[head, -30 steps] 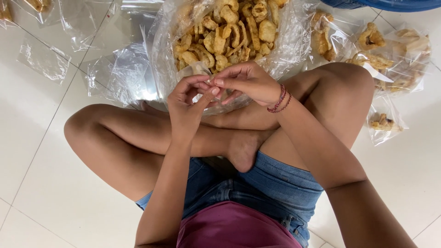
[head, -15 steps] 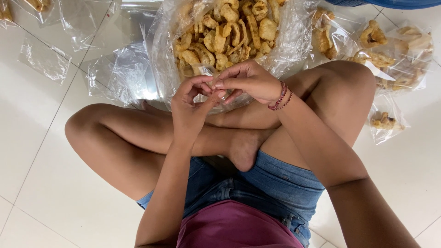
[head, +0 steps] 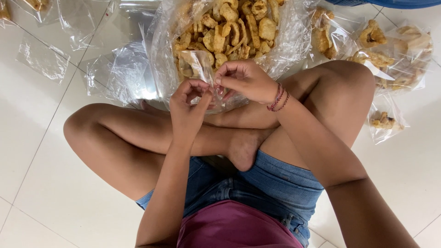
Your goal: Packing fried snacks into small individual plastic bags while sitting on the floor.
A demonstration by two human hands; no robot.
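White tiled floor (head: pixel 41 151), a person sitting cross-legged on it with both hands raised over a big bag of fried snacks.

Largest is the big clear bag (head: pixel 229 41) of curled golden snack pieces, lying open at the floor's far edge just beyond the crossed legs. To its right, near the right knee, lie several small filled packets (head: pixel 390 50), and empty clear bags (head: pixel 43 57) are scattered toward the far left corner. Between the hands, in front of the big bag, is a small clear bag (head: pixel 198 66). The left hand (head: pixel 188 108) pinches its lower edge between curled thumb and fingertips; the right hand (head: pixel 245 80), a red string bracelet (head: pixel 278 97) at its wrist, has fingers bent and closed on the same edge.
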